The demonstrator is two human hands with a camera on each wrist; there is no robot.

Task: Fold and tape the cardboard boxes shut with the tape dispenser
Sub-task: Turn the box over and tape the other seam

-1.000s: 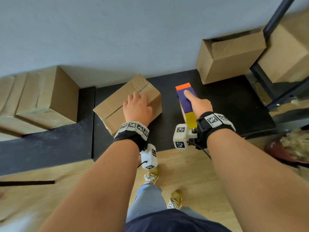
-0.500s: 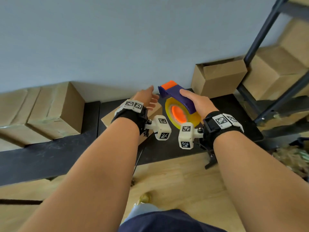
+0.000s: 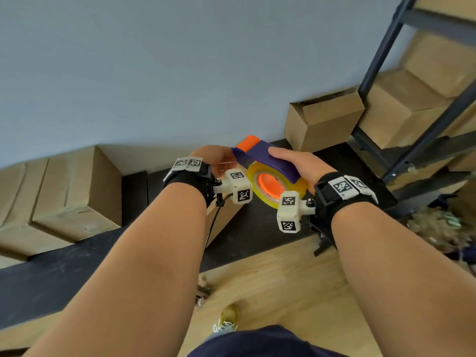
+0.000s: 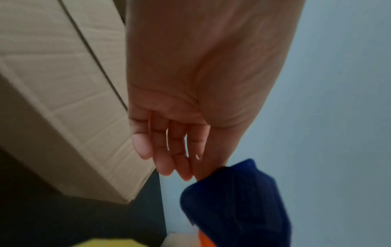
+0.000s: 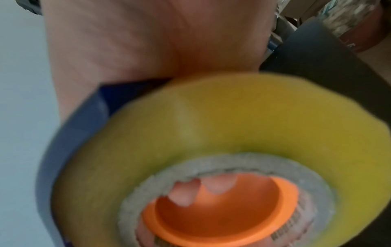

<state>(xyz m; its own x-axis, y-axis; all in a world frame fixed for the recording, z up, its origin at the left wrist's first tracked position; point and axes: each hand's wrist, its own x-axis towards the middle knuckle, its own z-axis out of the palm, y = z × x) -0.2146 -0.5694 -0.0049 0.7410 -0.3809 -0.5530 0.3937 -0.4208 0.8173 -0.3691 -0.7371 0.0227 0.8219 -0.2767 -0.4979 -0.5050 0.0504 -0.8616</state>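
My right hand (image 3: 291, 161) grips the tape dispenser (image 3: 265, 157), a purple body with an orange tip and a yellow tape roll (image 5: 232, 117), and holds it above the black table (image 3: 257, 228). Its fingertips (image 5: 217, 185) show through the orange core. My left hand (image 3: 221, 158) is at the dispenser's front end. Its fingers (image 4: 165, 150) are nearly straight, with the forefinger and thumb reaching the purple nose (image 4: 237, 200), where their tips are hidden. The closed cardboard box (image 4: 63, 83) lies below my left hand, and my left wrist mostly hides it in the head view.
An open-topped box (image 3: 324, 119) stands at the table's back right against the wall. Several closed boxes (image 3: 72, 191) are stacked on the left. A black metal rack (image 3: 417, 140) with more boxes stands on the right. Wooden floor lies at my feet.
My right hand has lifted the dispenser off the table and turned its roll side toward me. My left hand left the box top and rose to the dispenser's front end.
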